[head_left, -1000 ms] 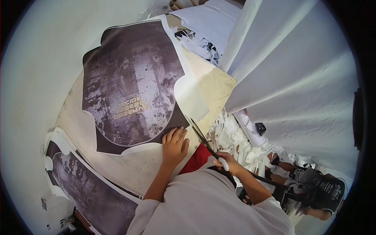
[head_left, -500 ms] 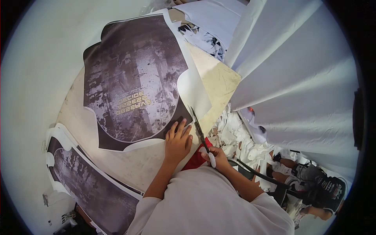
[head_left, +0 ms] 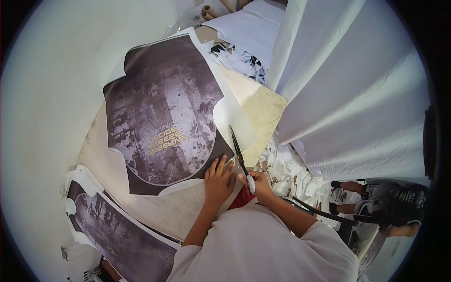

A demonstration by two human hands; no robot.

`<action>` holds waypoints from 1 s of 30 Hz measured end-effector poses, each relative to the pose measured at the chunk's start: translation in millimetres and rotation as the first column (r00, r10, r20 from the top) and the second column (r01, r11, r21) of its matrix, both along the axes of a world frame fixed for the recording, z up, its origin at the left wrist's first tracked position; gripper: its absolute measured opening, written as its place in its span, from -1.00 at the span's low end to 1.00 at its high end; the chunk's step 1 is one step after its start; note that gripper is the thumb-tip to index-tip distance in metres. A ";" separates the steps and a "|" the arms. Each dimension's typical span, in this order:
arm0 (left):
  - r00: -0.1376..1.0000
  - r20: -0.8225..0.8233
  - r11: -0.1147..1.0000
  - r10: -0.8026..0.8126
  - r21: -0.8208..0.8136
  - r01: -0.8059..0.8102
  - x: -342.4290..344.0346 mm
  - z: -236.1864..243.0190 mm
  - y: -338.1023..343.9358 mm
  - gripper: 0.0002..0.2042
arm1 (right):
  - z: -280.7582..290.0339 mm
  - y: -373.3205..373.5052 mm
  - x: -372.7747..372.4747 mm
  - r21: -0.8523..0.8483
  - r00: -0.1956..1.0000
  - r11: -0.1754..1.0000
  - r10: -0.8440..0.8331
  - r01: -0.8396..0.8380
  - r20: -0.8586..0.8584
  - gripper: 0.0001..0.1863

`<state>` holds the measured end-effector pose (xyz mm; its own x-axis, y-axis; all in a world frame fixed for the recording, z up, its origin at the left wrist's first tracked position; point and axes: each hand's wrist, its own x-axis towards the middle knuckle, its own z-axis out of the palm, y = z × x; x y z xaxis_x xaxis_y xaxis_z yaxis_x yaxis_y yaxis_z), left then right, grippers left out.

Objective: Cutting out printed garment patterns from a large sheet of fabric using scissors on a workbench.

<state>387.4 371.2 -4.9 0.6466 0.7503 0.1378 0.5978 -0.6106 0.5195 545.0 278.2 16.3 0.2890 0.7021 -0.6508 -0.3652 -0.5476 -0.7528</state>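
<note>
A dark purple-grey printed panel (head_left: 159, 108) with white margins, apparently fabric, lies on the pale tabletop (head_left: 164, 211). My left hand (head_left: 219, 182) rests flat on its near right corner, fingers stretched out and a little apart. To the right, my right hand (head_left: 260, 185) grips a pair of long dark scissors (head_left: 238, 151), whose handle has a white wrapping. The blades point away from me beside the panel's right edge, over the white margin, and look close together. Whether they touch the material I cannot tell.
A second printed panel (head_left: 117, 230) lies at the lower left. White scraps (head_left: 293, 174) are heaped beyond the table's right edge, below a hanging white cloth (head_left: 347, 94). Another person (head_left: 394, 202) is at the far right. Cardboard tubes (head_left: 208, 13) stand at the back.
The whole view has shifted, so the panels and table appear lower and slightly right. Relative to the panel, my right hand and the scissors have moved forward; my left hand remains on its corner.
</note>
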 end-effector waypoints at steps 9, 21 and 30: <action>0.998 0.008 0.997 -0.067 -0.032 0.067 -11.7 -1.5 -2.8 -0.53 | 7.0 27.1 -15.0 0.006 0.979 0.986 -0.167 0.169 -0.120 -0.50; 0.991 0.029 0.991 -0.131 -0.015 0.131 -21.4 7.6 -4.1 -0.50 | 14.8 51.9 -26.4 0.024 0.971 0.974 -0.222 0.225 -0.090 -0.48; 0.994 0.007 0.994 -0.107 0.013 0.107 -19.8 7.8 0.9 -0.60 | 4.1 90.1 1.8 0.066 0.977 0.980 -0.182 0.190 -0.108 -0.44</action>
<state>367.6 372.1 2.9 0.7221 0.6748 0.1524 0.5242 -0.6776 0.5158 546.9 368.3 20.5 0.3548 0.6907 -0.6302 -0.5311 -0.4058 -0.7438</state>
